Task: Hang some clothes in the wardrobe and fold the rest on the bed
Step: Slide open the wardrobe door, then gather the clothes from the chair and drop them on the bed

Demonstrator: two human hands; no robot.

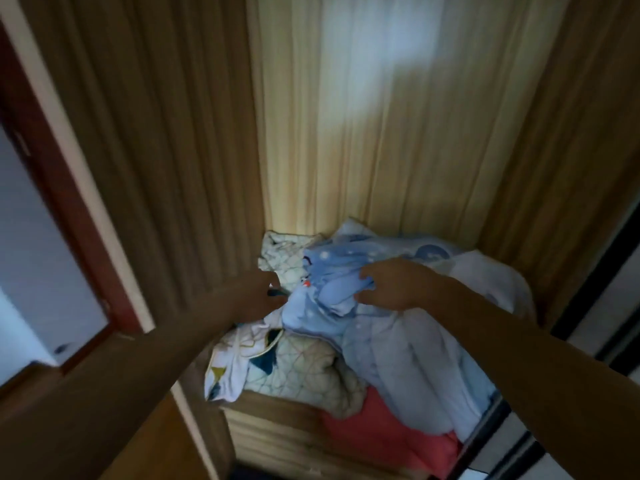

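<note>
- Wood-grain panelled wardrobe compartment (346, 150): fills the upper and centre frame, with a pale patch of light on its back wall.
- Blue white-dotted soft garment (322, 268): centre of frame, bunched on top of the heap inside the wardrobe.
- Right hand (391, 285): centre right, fingers curled into the folds of the blue garment and clutching it.
- Left hand (256, 296): centre left, at the garment's left edge and apart from the other hand. A small dark object (276, 292) sits at its fingertips. Whether the hand grips anything cannot be told through the blur.
- Pale blue crumpled cloth (415, 362): lower right, under the garment.
- White cloth with teal and mustard triangles (239, 365): lower centre left, drooping over the wooden front ledge (277, 420).
- Cream quilted fabric (311, 375): just beside the triangle cloth.
- Coral-pink fabric (381, 434): bottom of the heap.
- Dark red door frame (52, 168): left edge.
</note>
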